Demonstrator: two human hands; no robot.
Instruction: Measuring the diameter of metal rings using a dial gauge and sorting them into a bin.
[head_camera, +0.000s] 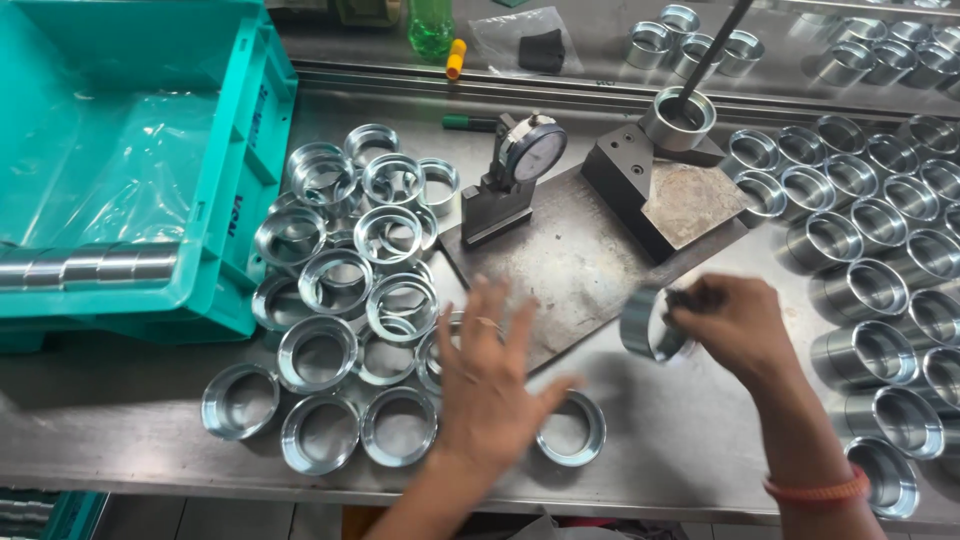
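On a steel counter (690, 440) beside a teal crate (150, 170), the left hand (490, 385) spreads its fingers open, holding nothing, above a heap of short metal rings (345, 290); the right hand (735, 325) pinches one ring (645, 325), held over the counter's middle, near a dial gauge (530, 155).

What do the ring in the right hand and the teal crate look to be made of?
The ring held by the right hand looks like machined metal, probably steel: bright silver with mirror-like glints. The teal crate looks like moulded plastic: uniform matte colour with ribbed walls.
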